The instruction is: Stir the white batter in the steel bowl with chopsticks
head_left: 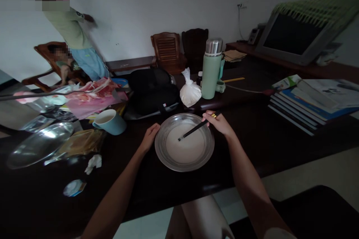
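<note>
In the head view a round metal bowl (162, 157) stands on the dark table, holding a milky white liquid (182, 152). My left hand (150, 137) is closed on the bowl's left rim. A pair of black chopsticks (194, 129) with gold bands is gripped in my right hand (218, 122), above the right rim. They slant down to the left, and their tips are at the liquid's surface near the middle of the bowl. Just behind the bowl sits a tied clear bag of white powder (190, 94), beside a pale green thermos (211, 76) with a steel cap.
Left of the bowl are a light blue mug (115, 126), a shiny metal dish (30, 151) and crumpled tissue (93, 163). A black bag (151, 91) lies behind. Books (297, 110) are stacked at right. One person (67, 31) stands by the wall; another sits nearby.
</note>
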A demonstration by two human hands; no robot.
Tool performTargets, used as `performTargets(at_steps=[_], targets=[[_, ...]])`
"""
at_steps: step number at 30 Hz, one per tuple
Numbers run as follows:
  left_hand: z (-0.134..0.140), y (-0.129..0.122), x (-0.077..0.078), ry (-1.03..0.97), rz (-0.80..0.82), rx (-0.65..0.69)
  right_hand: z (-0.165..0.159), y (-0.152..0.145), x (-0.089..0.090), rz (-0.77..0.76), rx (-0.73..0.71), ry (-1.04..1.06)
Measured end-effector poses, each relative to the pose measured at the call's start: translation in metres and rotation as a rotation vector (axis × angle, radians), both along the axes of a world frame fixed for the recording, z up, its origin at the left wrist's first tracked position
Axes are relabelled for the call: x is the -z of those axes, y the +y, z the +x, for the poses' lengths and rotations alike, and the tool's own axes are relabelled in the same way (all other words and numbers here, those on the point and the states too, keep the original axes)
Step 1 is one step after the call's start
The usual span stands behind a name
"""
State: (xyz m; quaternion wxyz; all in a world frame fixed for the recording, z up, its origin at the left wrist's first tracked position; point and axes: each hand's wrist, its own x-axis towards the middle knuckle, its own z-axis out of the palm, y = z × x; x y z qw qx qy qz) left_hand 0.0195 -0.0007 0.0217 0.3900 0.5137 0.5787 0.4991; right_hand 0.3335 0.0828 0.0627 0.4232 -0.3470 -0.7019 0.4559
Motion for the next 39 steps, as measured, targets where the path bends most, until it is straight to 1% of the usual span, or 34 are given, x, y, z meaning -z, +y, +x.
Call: performTargets(at_steps=[3, 4, 5, 8, 10, 15, 16, 20, 21, 25, 26, 27, 30, 32, 33, 37, 39], targets=[[0.0004, 0.0, 0.0003, -0.002, -0.001, -0.004, 0.004, 0.0017, -0.0012, 0.008, 0.124, 0.033], [0.0005, 0.0002, 0.0004, -0.004, -0.002, -0.005, 0.0052, 0.0019, -0.0017, 0.003, 0.136, 0.037], [0.0006, 0.0003, 0.0005, -0.006, -0.004, -0.005, 0.0056, 0.0017, -0.0021, -0.004, 0.124, 0.033], [0.0005, 0.0005, 0.0004, -0.006, 0.001, -0.006, 0.0018, -0.0002, -0.0018, -0.019, 0.017, -0.007], [0.0005, 0.0001, -0.0001, 0.001, 0.001, -0.004, -0.0009, -0.0007, -0.0011, -0.012, -0.009, -0.019], [0.0009, -0.0012, -0.002, 0.013, -0.007, 0.0, 0.0048, 0.0014, -0.0026, 0.0, 0.144, 0.029], [0.0009, -0.0013, -0.0021, 0.016, -0.009, -0.001, 0.0055, 0.0013, -0.0033, -0.01, 0.141, 0.029], [0.0008, -0.0009, -0.0018, 0.031, -0.006, -0.007, 0.001, -0.0006, -0.0042, -0.026, 0.02, -0.004], [0.0008, -0.0007, -0.0017, 0.031, -0.002, -0.009, -0.0002, -0.0006, -0.0039, -0.018, 0.018, -0.007], [0.0017, -0.0007, -0.0024, 0.017, 0.002, -0.012, 0.0022, 0.002, -0.0022, 0.008, 0.156, 0.024], [0.0019, -0.0007, -0.0025, 0.014, 0.0, -0.012, 0.0032, 0.0023, -0.0021, 0.004, 0.172, 0.029], [0.002, -0.0008, -0.0026, 0.013, -0.004, -0.012, 0.0036, 0.0022, -0.002, -0.004, 0.163, 0.028], [0.0017, -0.0006, -0.0019, 0.015, -0.013, -0.01, 0.0005, -0.0002, -0.0021, -0.02, 0.043, -0.007], [0.0011, -0.0003, -0.0012, 0.017, -0.013, -0.009, -0.002, -0.0014, -0.0022, -0.016, 0.002, -0.018], [0.0008, -0.0002, -0.001, 0.019, -0.01, -0.008, -0.0024, -0.0014, -0.0022, -0.013, 0.015, -0.011], [0.0005, -0.0008, -0.0016, 0.022, 0.003, -0.01, 0.0013, 0.0009, -0.0026, -0.016, 0.149, 0.046], [0.0006, -0.0013, -0.0022, 0.026, 0.001, -0.008, 0.0018, 0.0012, -0.0025, -0.026, 0.135, 0.045]])
